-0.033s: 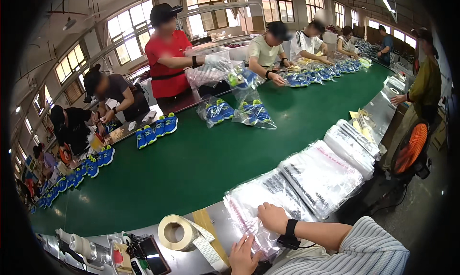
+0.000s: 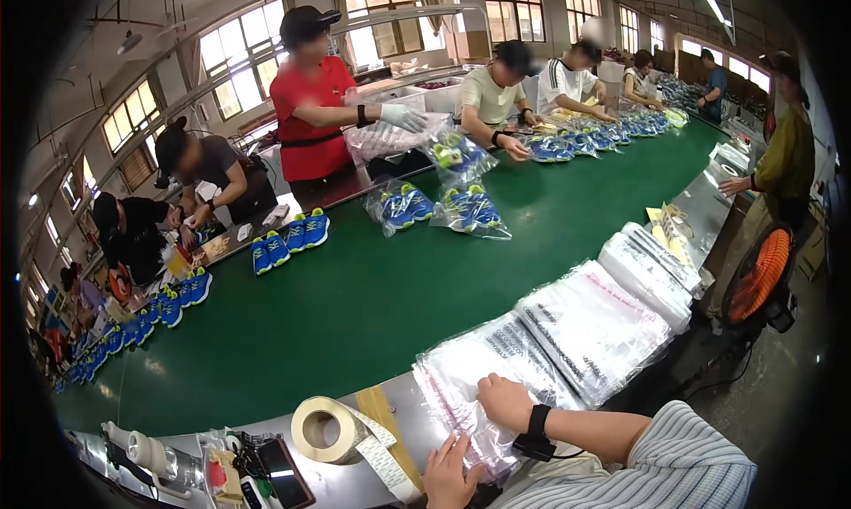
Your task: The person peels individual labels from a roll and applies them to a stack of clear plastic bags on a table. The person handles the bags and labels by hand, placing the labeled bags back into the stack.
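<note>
My left hand (image 2: pixel 450 476) lies at the near edge of a stack of clear plastic bags (image 2: pixel 505 354), fingers stretched and apart, touching the pinkish bag edge. On top of the same stack rests my right hand (image 2: pixel 507 404), its fingers curled down against the plastic. Whatever those fingers may hold is hidden under them. A black band (image 2: pixel 537 420) circles my right wrist. Just left of the bags stands a roll of white labels (image 2: pixel 321 431), its loose strip trailing toward my left hand.
More bag stacks (image 2: pixel 594 332) continue to the right. Beyond runs a green conveyor belt (image 2: pixel 355 305) carrying blue shoes (image 2: pixel 289 241) and bagged shoes (image 2: pixel 474 212). Several co-workers line its far side. A phone-like device (image 2: pixel 285 474) lies at lower left; an orange fan (image 2: pixel 760 274) stands at right.
Across the belt, the red-shirted co-worker's gloved hand has drawn away from the bagged shoes, which have shifted slightly. My own hands have stayed in place.
</note>
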Demonstrator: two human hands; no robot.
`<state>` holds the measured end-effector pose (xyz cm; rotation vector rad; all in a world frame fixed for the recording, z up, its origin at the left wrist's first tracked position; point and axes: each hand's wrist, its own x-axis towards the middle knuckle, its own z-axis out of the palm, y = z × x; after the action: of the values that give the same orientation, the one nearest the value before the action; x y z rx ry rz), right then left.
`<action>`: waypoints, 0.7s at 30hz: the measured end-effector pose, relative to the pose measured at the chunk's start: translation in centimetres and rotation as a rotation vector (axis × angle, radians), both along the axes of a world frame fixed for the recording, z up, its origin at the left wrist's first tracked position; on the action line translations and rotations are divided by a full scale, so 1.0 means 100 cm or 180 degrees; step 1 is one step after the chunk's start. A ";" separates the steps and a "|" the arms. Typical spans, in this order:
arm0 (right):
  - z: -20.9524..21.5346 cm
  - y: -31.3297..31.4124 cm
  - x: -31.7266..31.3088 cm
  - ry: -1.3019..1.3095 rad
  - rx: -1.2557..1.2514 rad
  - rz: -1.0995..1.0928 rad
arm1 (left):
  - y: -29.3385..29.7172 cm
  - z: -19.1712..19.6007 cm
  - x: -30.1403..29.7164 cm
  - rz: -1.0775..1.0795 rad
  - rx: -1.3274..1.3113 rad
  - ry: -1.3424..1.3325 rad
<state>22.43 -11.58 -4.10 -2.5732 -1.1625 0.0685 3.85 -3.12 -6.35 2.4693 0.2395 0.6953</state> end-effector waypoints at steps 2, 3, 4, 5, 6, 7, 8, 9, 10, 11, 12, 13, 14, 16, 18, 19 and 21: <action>-0.002 0.001 0.001 0.0018 -0.0039 0.0000 | 0.001 0.000 -0.001 0.0002 0.0013 -0.0036; -0.002 0.001 0.002 0.0027 -0.0060 0.0001 | 0.000 0.002 -0.001 0.0006 0.0033 -0.0064; 0.004 0.003 -0.002 -0.0014 -0.0014 0.0074 | 0.000 0.004 0.000 0.0027 0.0055 -0.0095; 0.015 0.004 -0.010 -0.0035 0.0013 0.0145 | 0.001 0.004 0.000 0.0019 0.0095 -0.0102; 0.021 0.005 -0.014 -0.0056 0.0040 0.0218 | 0.004 0.005 -0.001 0.0012 0.0136 -0.0110; 0.017 0.004 -0.011 0.0079 0.0035 0.0143 | 0.003 0.004 -0.002 -0.0014 0.0143 -0.0100; 0.014 0.001 -0.009 0.0171 0.0014 0.0076 | 0.003 0.005 -0.003 -0.0020 0.0133 -0.0086; 0.011 -0.002 -0.006 0.0262 -0.0009 0.0008 | 0.002 0.006 -0.003 -0.0025 0.0122 -0.0071; 0.012 0.000 -0.004 0.0340 0.0023 -0.0035 | 0.004 0.011 -0.002 -0.0006 0.0166 -0.0069; 0.014 -0.001 -0.002 0.0373 0.0058 0.0004 | 0.003 0.018 -0.002 0.0012 0.0130 -0.0039; 0.009 -0.003 0.000 0.0271 0.0127 0.0031 | 0.002 0.020 -0.003 -0.0011 0.0075 0.0083; 0.002 -0.004 0.003 0.0164 0.0214 0.0044 | 0.004 0.021 -0.002 -0.0049 0.0037 0.0200; -0.003 -0.005 0.004 0.0056 0.0300 0.0058 | 0.005 0.021 -0.002 -0.0087 -0.0002 0.0316; -0.005 -0.004 0.002 -0.0006 0.0192 0.0039 | 0.007 0.015 -0.002 -0.0048 0.0021 0.0202; -0.004 -0.006 0.000 -0.0088 0.0086 -0.0054 | 0.007 0.012 -0.002 -0.0070 -0.0020 0.0113; 0.000 -0.006 0.002 -0.0150 0.0049 -0.0134 | 0.008 0.011 0.001 -0.0107 -0.0058 0.0069; 0.002 -0.005 0.005 -0.0075 0.0105 -0.0208 | 0.011 0.008 -0.002 -0.0175 -0.0006 0.0103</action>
<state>22.93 -12.09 -3.88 -2.5873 -1.0777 0.0043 3.66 -2.02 -5.51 2.4772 0.1836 0.6320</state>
